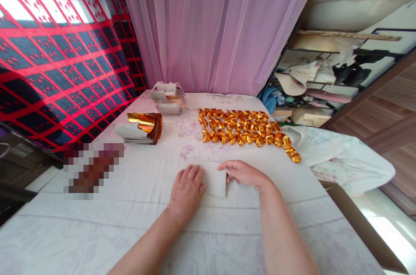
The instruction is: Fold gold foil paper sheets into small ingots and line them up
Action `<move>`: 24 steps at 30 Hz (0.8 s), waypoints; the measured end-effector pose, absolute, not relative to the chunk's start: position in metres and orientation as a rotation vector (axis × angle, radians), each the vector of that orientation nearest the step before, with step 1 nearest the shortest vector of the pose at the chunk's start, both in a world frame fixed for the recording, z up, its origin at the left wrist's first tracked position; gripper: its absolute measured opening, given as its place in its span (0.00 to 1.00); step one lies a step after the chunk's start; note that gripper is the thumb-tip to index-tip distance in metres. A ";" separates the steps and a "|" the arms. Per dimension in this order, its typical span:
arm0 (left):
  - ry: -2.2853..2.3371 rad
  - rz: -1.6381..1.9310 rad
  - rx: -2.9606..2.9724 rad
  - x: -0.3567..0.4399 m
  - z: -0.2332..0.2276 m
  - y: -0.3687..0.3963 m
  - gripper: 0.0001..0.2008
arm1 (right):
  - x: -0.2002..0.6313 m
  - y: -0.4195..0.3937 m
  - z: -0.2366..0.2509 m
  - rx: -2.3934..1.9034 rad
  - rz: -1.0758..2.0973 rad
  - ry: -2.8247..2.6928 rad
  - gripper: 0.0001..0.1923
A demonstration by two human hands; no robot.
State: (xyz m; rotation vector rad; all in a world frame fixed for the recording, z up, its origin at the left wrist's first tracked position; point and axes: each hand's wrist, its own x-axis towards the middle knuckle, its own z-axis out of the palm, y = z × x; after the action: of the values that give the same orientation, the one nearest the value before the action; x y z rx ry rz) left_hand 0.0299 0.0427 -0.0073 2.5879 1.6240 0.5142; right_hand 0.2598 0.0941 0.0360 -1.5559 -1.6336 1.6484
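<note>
A small whitish paper sheet lies on the cloth-covered table between my hands. My left hand rests flat on its left side, fingers stretched forward. At the upper right corner, the thumb and fingers of my right hand close on the paper's edge; the fingertips underneath are partly hidden. Beyond the hands sit rows of folded shiny gold foil pieces, the nearest row trailing off to the right. To the left is a stack of gold and whitish paper sheets, bent upward on top.
A clear plastic bag with more sheets stands at the back left. The pale tablecloth covers the table. A purple curtain hangs behind, a cluttered shelf stands right, and a white bag lies beside the table.
</note>
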 end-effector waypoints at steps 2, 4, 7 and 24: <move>1.603 0.502 2.589 0.027 -0.009 0.045 0.19 | 0.263 0.096 0.033 -1.550 1.594 -1.611 0.17; 1.572 0.489 2.591 0.025 -0.009 0.047 0.19 | 0.264 0.097 0.030 -1.505 1.523 -1.605 0.18; 1.504 0.470 2.598 0.021 -0.007 0.051 0.19 | 0.262 0.099 0.026 -1.452 1.463 -1.612 0.18; 1.236 0.566 2.456 0.006 0.012 0.062 0.11 | 0.262 0.090 0.049 -1.338 1.318 -1.987 0.07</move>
State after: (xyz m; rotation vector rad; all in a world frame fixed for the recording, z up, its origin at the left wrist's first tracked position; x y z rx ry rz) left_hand 0.0062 0.0622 0.0122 2.4557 1.2356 0.5665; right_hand 0.2619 0.0898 0.0485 -1.3379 -1.9871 1.3178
